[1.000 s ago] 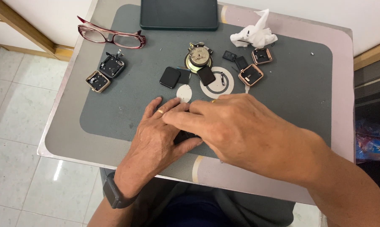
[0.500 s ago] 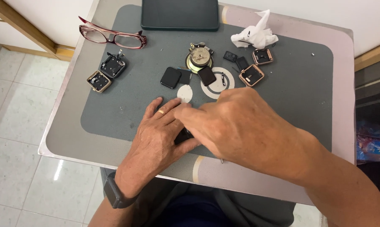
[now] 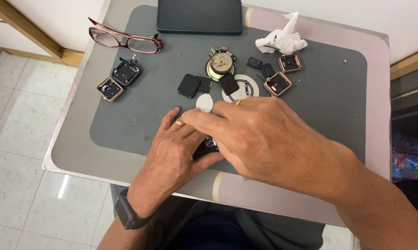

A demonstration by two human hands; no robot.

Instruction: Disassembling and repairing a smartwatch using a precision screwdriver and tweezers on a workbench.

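The picture is bright and even, with soft light from above. The hands (image 3: 227,139) drop only a faint shadow on the grey surface (image 3: 338,88), and the white floor tiles (image 3: 56,194) shine with a small bright spot. Everything looks sharp, with no blur, and the edges do not bend much.

glasses (image 3: 125,41) far left on mat (image 3: 329,92) – tablet (image 3: 199,16) behind – tissue (image 3: 281,39) right | hands (image 3: 218,139) near front edge
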